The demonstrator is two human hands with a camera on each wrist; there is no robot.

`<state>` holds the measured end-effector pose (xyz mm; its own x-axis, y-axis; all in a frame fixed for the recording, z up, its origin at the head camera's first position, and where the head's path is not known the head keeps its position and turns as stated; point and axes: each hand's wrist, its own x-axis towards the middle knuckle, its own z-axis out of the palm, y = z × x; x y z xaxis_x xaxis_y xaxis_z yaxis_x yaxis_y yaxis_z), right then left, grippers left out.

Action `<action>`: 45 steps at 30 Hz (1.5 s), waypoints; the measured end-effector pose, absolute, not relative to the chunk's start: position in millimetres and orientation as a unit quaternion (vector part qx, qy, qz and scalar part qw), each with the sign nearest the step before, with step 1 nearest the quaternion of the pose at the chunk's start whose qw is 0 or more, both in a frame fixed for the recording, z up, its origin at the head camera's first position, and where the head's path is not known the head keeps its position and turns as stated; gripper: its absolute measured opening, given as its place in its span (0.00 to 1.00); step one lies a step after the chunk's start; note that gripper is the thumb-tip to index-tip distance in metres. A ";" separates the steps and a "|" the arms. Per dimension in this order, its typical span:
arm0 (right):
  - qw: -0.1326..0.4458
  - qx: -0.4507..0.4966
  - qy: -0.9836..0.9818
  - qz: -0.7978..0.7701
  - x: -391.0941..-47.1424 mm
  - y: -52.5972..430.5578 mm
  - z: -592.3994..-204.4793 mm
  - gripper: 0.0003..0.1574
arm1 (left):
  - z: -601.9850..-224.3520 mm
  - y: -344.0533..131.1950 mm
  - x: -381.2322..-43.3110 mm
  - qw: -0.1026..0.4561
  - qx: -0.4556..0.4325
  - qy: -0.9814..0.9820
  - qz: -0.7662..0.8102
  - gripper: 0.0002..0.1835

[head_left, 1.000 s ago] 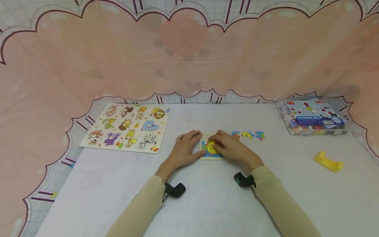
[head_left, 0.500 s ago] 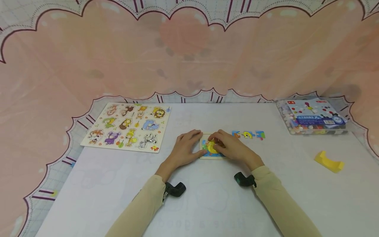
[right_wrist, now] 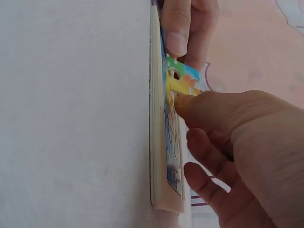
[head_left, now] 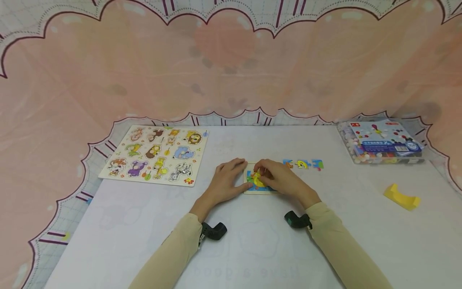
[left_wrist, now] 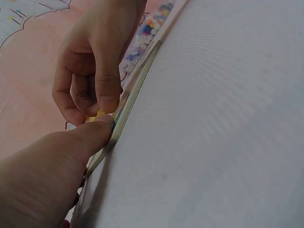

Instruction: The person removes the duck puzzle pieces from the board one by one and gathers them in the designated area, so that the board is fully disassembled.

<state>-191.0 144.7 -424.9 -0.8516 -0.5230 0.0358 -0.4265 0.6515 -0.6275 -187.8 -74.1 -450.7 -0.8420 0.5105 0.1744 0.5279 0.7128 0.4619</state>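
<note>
A small wooden puzzle board (head_left: 263, 192) with a blue and yellow picture lies on the white table between my hands. My left hand (head_left: 227, 180) rests along its left side, fingers relaxed near the far corner. The left thumb (left_wrist: 99, 130) presses on the board's face. Over the middle of the board, my right hand (head_left: 283, 176) pinches a jigsaw piece (right_wrist: 183, 73) between thumb and bent fingers. In the right wrist view this piece, green, blue and yellow, stands tilted up from the board. Part of the board is hidden under the right hand.
Three loose jigsaw pieces (head_left: 302, 164) lie just beyond the right hand. An animal puzzle board (head_left: 155, 156) is at the left. At the back right sits a clear box (head_left: 382, 142) of coloured beads, with a curved yellow block (head_left: 401, 197) nearer.
My right fingers have shifted slightly over the puzzle board while pinching the jigsaw piece. The left hand, the board and the loose pieces stay in place.
</note>
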 end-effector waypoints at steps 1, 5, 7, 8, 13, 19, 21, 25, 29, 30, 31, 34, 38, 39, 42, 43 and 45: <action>0.072 -0.261 0.906 -0.324 -190.6 144.3 -424.2 0.12 | -450.8 -74.2 -187.7 0.016 -0.280 -0.925 -0.256 0.37; 0.064 -0.262 0.909 -0.317 -189.3 144.0 -421.5 0.12 | -450.6 -74.1 -187.6 0.014 -0.279 -0.925 -0.257 0.37; 0.061 -0.262 0.911 -0.311 -189.2 145.1 -421.0 0.13 | -450.8 -74.2 -187.5 0.013 -0.277 -0.926 -0.255 0.37; 0.061 -0.261 0.912 -0.311 -189.2 146.0 -420.8 0.13 | -450.8 -74.2 -187.5 0.015 -0.278 -0.926 -0.254 0.37; 0.065 -0.249 0.911 -0.322 -189.7 153.1 -417.5 0.13 | -451.2 -74.7 -187.5 0.023 -0.280 -0.925 -0.255 0.37; 0.069 -0.242 0.908 -0.335 -192.2 164.0 -413.7 0.13 | -451.7 -74.1 -188.1 0.021 -0.279 -0.928 -0.245 0.37; 0.073 -0.237 0.907 -0.339 -193.6 168.2 -413.3 0.13 | -451.8 -73.9 -188.1 0.019 -0.277 -0.929 -0.243 0.37; 0.082 -0.235 0.903 -0.351 -195.8 175.9 -412.1 0.13 | -451.8 -73.8 -188.1 0.017 -0.275 -0.929 -0.245 0.37; 0.080 -0.247 0.896 -0.360 -197.6 183.0 -411.3 0.13 | -451.3 -73.7 -187.9 0.019 -0.277 -0.929 -0.246 0.37; 0.080 -0.249 0.895 -0.361 -198.1 184.6 -411.6 0.13 | -451.4 -73.6 -187.9 0.019 -0.277 -0.929 -0.244 0.37; 0.079 -0.252 0.895 -0.360 -198.7 186.1 -411.9 0.13 | -451.5 -73.6 -188.0 0.019 -0.278 -0.929 -0.244 0.37; 0.082 -0.251 0.899 -0.349 -200.0 190.0 -412.7 0.13 | -451.5 -73.4 -187.8 0.019 -0.278 -0.929 -0.243 0.38; 0.094 -0.244 0.900 -0.350 -200.9 196.0 -412.7 0.13 | -450.7 -73.5 -187.2 0.018 -0.278 -0.929 -0.245 0.38; 0.097 -0.243 0.898 -0.353 -201.0 197.7 -412.4 0.13 | -450.9 -73.5 -187.2 0.018 -0.278 -0.928 -0.245 0.38; 0.108 -0.241 0.896 -0.357 -201.3 202.9 -411.6 0.13 | -451.2 -73.8 -187.1 0.020 -0.279 -0.928 -0.247 0.38; 0.112 -0.241 0.896 -0.357 -201.6 204.7 -411.4 0.13 | -451.5 -73.9 -187.2 0.021 -0.279 -0.928 -0.247 0.37; 0.119 -0.238 0.897 -0.352 -202.0 208.1 -410.8 0.13 | -451.9 -74.0 -187.2 0.023 -0.280 -0.927 -0.249 0.37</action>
